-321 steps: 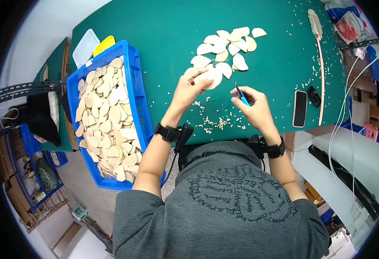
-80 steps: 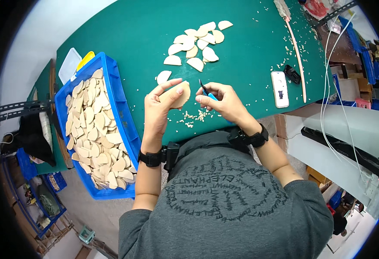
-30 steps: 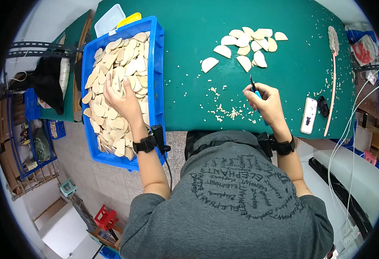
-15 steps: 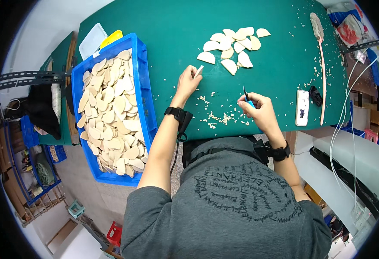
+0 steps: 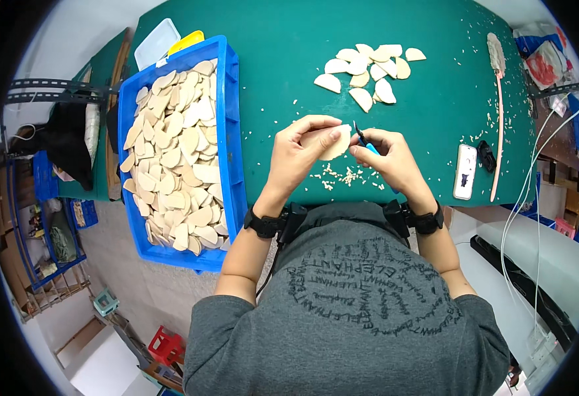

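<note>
My left hand (image 5: 303,150) grips a flat, cream-coloured half-round piece (image 5: 336,146) between thumb and fingers, above the green table. Close beside it, my right hand (image 5: 393,157) is closed around a small cutting tool with blue handles (image 5: 371,148), perhaps nippers. The tool's dark tip (image 5: 358,128) points up, right by the edge of the held piece. Below both hands, small pale scraps (image 5: 345,177) lie scattered on the table. Farther off is a loose group of similar half-round pieces (image 5: 372,65). A blue crate (image 5: 230,132) full of such pieces (image 5: 177,158) stands left of my left arm.
On the right of the green table (image 5: 283,59) lie a white phone (image 5: 464,171), a small black object (image 5: 485,156) and a long-handled brush (image 5: 498,99). White and yellow trays (image 5: 187,43) sit behind the crate. White cables (image 5: 530,191) hang at the right.
My left hand has moved right, toward my right hand, and the piece in it now shows its flat face. The tool now stands beside that piece. The whole view has shifted slightly.
</note>
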Demonstrator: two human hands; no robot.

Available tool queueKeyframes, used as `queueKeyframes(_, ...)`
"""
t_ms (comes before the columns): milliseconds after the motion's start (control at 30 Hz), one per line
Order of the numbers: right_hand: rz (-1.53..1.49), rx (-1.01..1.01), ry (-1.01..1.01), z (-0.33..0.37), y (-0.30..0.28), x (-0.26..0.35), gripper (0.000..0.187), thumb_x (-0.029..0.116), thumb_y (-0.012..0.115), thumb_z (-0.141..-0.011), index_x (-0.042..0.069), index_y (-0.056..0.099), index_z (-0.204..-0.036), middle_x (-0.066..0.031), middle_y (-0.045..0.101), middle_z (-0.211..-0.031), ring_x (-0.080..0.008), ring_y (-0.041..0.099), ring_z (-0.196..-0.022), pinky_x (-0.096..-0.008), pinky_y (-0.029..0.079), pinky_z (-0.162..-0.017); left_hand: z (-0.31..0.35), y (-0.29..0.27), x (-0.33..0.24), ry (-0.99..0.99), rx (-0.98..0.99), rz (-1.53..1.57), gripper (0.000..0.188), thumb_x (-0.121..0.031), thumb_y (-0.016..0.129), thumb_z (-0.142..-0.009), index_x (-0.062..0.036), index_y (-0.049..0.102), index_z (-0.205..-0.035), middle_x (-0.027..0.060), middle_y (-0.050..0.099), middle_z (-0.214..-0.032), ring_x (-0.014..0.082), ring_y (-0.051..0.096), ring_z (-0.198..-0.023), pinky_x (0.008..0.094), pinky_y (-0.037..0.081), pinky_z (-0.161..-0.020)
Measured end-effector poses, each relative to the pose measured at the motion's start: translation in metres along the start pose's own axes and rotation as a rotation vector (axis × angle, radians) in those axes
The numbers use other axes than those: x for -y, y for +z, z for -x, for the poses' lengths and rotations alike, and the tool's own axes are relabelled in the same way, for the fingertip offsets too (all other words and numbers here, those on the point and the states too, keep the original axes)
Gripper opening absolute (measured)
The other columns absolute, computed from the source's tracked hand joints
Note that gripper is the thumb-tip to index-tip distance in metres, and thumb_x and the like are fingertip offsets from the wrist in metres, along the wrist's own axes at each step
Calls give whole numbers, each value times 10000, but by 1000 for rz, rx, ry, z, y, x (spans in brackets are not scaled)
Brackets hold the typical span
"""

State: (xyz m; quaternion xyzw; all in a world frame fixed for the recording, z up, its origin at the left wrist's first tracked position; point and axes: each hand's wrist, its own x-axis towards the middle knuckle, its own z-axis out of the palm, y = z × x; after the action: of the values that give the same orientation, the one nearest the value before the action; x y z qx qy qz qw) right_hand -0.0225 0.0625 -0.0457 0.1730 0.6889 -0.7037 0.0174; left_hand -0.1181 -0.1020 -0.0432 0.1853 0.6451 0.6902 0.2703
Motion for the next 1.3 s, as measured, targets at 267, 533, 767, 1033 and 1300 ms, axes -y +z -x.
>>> queueKeyframes(267, 88, 47, -3, 3, 0, 3, 196, 183, 676, -811, 4, 681, -893, 47, 554, -646, -12, 418, -562, -212, 333, -489, 5, 4, -5, 184, -110, -266, 170, -137, 700, -835, -24, 700, -962, 82, 698, -908, 141, 652, -829, 257, 512, -729)
queueKeyframes(533, 181, 8, -52, 3, -4, -1, 215, 192, 667, -802, -16, 676, -857, 17, 560, -630, -31, 449, -568, -225, 360, -496, 6, 10, -5, 353, -147, -506, 149, -109, 699, -831, -36, 708, -961, 92, 694, -911, 155, 657, -829, 265, 513, -732)
queueKeyframes(767, 180, -9, -1, 2, -2, 0, 216, 187, 652, -788, -22, 673, -839, 18, 541, -595, -29, 441, -549, -230, 350, -483, 5, 13, -3, 373, -181, -489, 137, -119, 686, -828, -36, 699, -937, 90, 695, -894, 199, 646, -803, 295, 506, -719)
queueKeyframes(1033, 98, -52, -1, -5, 3, -7, 162, 139, 646, -813, -20, 678, -830, 51, 517, -585, -14, 422, -537, -211, 316, -467, 6, 3, 1, 268, -244, -415, 133, -108, 693, -816, -30, 699, -924, 94, 697, -891, 206, 652, -812, 300, 502, -735)
queueKeyframes(1300, 7, -154, 73, -11, -23, -20, 140, 139, 657, -843, 0, 667, -853, 60, 515, -597, -6, 420, -528, -189, 300, -469, -24, -119, 10, 344, -870, -1171, 316, -214, 677, -827, -89, 623, -1112, 147, 538, -1157, 315, 445, -1140, 455, 313, -1004)
